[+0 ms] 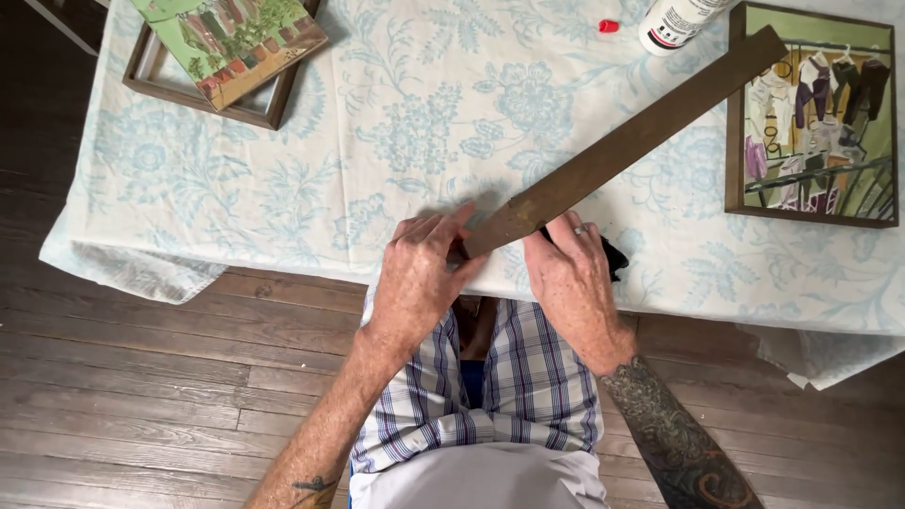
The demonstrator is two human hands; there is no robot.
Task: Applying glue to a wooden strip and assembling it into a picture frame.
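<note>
Frame with canvas (226, 57): at the table's far left corner, a small painting tilted on an empty wooden frame.
Left hand (419, 278): your fingers pinch the near end of the wooden strip at the table's near edge.
Wooden strip (641, 132): it runs diagonally from your hands toward the far right.
Right hand (570, 273): you press down on the strip beside a dark cloth (615, 256).
Glue bottle (674, 21): far edge, red cap (608, 25) just left.
Framed painting (813, 113): right side.

Floral-clothed table (396, 123), wooden strip (641, 132), framed paintings (811, 123), perhaps glue bottle (674, 21)

White bottle (677, 21) cut off at top edge; dark object (613, 256) mostly hidden behind right hand (572, 280).
</note>
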